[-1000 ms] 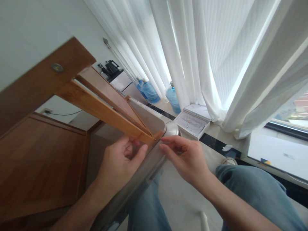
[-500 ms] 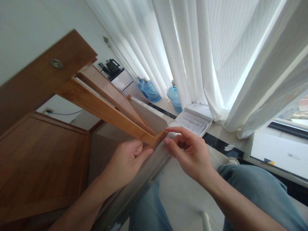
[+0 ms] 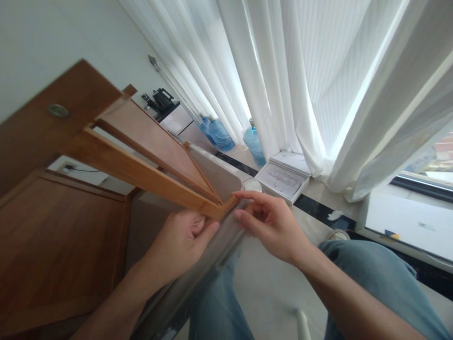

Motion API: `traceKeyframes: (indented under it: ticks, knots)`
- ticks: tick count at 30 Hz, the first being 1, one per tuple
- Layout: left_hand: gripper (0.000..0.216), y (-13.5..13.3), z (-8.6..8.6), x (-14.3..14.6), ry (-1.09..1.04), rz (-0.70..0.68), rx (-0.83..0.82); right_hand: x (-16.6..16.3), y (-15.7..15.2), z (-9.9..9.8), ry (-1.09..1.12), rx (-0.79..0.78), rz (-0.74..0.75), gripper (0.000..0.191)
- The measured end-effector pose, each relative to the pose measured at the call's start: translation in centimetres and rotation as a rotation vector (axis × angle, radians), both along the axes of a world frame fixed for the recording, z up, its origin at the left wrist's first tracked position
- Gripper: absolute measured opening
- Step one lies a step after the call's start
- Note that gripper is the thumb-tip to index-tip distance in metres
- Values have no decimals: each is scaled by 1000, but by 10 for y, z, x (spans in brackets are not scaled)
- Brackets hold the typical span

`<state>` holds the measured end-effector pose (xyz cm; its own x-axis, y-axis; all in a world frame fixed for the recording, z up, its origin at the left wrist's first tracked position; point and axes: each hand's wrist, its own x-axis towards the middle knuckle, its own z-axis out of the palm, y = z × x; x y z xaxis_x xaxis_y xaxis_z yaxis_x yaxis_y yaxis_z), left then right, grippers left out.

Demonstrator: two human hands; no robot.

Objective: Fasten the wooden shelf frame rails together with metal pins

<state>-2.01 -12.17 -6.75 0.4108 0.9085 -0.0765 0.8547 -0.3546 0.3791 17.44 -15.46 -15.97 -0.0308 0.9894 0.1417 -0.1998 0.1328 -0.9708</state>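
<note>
A wooden frame [image 3: 148, 174] of slats and panels slants across the left side, tilted over a grey tabletop edge. My left hand [image 3: 187, 236] is curled at the near end of its light wooden bar, the thumb along the end and the fingers folded beneath, partly hidden. My right hand [image 3: 269, 222] is just to the right of that end. Its index fingertip touches the bar's corner, while the thumb is held apart and the other fingers curl in. A wide wooden board [image 3: 46, 108] with a round metal fitting [image 3: 57, 111] rises at upper left.
White curtains [image 3: 290, 71] hang behind, with blue water jugs [image 3: 253, 141] at their foot. An open white box [image 3: 283, 179] with printed paper lies on the floor. A roll of tape [image 3: 339, 234] is near my knee [image 3: 368, 269]. A black kettle [image 3: 163, 99] stands on a cabinet.
The wooden frame and both hands have shifted slightly left and down in view. My hands keep about the same pose at the bar's end.
</note>
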Motion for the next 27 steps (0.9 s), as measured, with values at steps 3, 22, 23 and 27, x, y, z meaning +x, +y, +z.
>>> traceKeyframes:
  ticks: [3,22,23,27]
  knots:
    - [23,-1,-2,4,40,72,50,0,0,0,40,-3,24,29]
    - [20,20,-5,-15,-545,156,-161,9,1,-1,219,-76,174,35]
    - [15,21,-4,-12,-497,154,-104,9,1,-1,217,-78,177,35]
    - [18,20,-5,3,-401,179,165,10,-1,-1,201,-64,176,35]
